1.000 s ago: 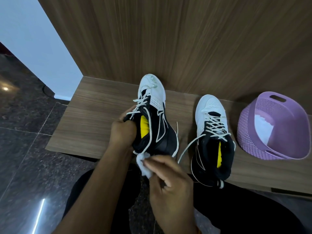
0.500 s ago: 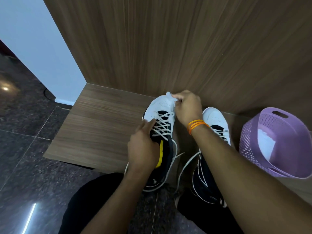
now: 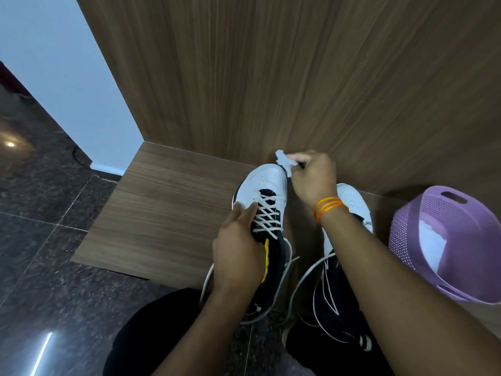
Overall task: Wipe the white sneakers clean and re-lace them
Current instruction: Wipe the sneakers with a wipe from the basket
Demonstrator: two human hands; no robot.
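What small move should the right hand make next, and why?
Probably draw the wipe down across the white toe of the sneaker: the right hand pinches it at the toe's tip, and the left hand steadies the shoe.

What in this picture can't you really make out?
All in the head view:
Other shoe: laces and middle hidden behind the right forearm.
Basket: cut off by the right edge; the white thing inside is too vague to name.
Tissue pinched by the right hand: blurred, so contact with the held shoe is unclear.
Held shoe's left side: covered by the left hand gripping it.
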